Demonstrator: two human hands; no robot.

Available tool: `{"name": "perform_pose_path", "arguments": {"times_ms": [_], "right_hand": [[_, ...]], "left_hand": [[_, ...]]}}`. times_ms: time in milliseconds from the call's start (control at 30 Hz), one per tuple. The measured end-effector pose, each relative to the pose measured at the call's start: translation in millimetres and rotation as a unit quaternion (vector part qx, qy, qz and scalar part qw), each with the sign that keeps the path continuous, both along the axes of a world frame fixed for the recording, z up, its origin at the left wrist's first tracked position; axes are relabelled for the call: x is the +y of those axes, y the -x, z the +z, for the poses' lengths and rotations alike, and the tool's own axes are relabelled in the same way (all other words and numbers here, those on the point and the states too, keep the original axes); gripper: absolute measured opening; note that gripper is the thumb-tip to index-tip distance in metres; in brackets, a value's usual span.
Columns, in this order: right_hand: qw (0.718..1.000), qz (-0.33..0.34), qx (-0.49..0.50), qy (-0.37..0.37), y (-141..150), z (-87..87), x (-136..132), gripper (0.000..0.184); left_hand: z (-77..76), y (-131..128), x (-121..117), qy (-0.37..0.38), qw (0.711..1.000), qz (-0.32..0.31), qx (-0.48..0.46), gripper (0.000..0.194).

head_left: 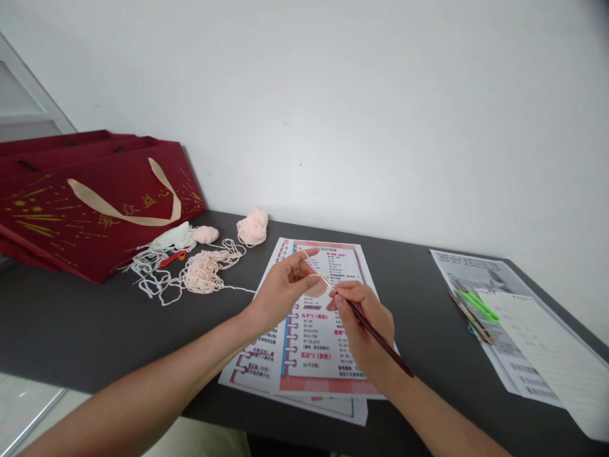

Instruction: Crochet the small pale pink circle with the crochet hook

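My left hand [285,282] is closed in a pinch on a strand of pale pink yarn [204,271] that trails left to a loose tangle on the dark table [95,330]. My right hand [364,320] grips a crochet hook [375,333] with a dark red handle, its thin metal tip pointing up-left to my left fingertips. Both hands hover over a printed pattern sheet [316,355] with pink borders and text.
A small pink yarn ball [252,227], a crocheted pink piece [206,234] and white yarn [162,251] lie at the back left beside dark red gift bags [90,203]. Papers [523,343] with green-handled tools [478,306] lie at the right. A white wall is behind.
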State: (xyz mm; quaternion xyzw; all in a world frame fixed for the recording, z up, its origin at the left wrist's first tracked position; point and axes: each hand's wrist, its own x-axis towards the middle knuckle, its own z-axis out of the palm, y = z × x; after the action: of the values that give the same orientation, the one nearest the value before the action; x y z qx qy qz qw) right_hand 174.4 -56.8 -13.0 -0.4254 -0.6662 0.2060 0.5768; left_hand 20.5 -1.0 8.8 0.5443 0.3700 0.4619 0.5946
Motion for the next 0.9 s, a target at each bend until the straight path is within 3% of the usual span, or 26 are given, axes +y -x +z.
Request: {"name": "perform_pose_path", "arguments": {"times_ms": [100, 200, 267, 333, 400, 467, 533, 600, 667, 767, 900], "right_hand": [[0.999, -0.006, -0.039, -0.036, 0.0, -0.5, -2.6, 0.012], [0.995, 0.001, 0.083, 0.059, 2.6, 5.8, 0.5, 0.006], [0.960, 0.051, 0.228, 0.153, 4.6, 12.7, 5.0, 0.007], [0.905, 0.097, 0.349, 0.223, 5.8, 19.2, 9.5, 0.010], [0.863, 0.116, 0.412, 0.268, 5.8, 23.0, 12.1, 0.012], [0.859, 0.116, 0.415, 0.276, 4.6, 23.3, 11.6, 0.011], [0.900, 0.100, 0.352, 0.239, 2.6, 20.2, 8.4, 0.009], [0.960, 0.065, 0.222, 0.160, 0.1, 14.9, 3.6, 0.007], [0.995, 0.031, 0.075, 0.062, -2.4, 9.4, -0.6, 0.010], [0.994, 0.025, -0.078, -0.067, -5.8, 4.4, -2.9, 0.022], [0.962, 0.038, -0.196, -0.186, -9.8, 2.2, 0.2, 0.031]], "left_hand": [[0.0, 0.2, -2.1, -0.063, 0.996, 0.022, 0.052, 0.048], [0.5, 1.8, -4.1, -0.129, 0.985, 0.050, 0.099, 0.044], [1.6, 3.2, -4.9, -0.174, 0.973, 0.066, 0.133, 0.039], [2.8, 4.4, -5.0, -0.210, 0.962, 0.073, 0.161, 0.033], [3.4, 5.2, -4.7, -0.225, 0.956, 0.072, 0.175, 0.030], [3.2, 5.4, -4.1, -0.224, 0.956, 0.069, 0.176, 0.032], [2.5, 5.4, -3.2, -0.205, 0.963, 0.061, 0.165, 0.036], [2.4, 5.5, -2.3, -0.179, 0.972, 0.047, 0.146, 0.038], [3.3, 5.8, -1.7, -0.158, 0.978, 0.035, 0.128, 0.037], [6.4, 6.2, -2.2, -0.146, 0.982, 0.036, 0.115, 0.034], [9.1, 5.7, -5.1, -0.149, 0.984, 0.039, 0.093, 0.031]]}}
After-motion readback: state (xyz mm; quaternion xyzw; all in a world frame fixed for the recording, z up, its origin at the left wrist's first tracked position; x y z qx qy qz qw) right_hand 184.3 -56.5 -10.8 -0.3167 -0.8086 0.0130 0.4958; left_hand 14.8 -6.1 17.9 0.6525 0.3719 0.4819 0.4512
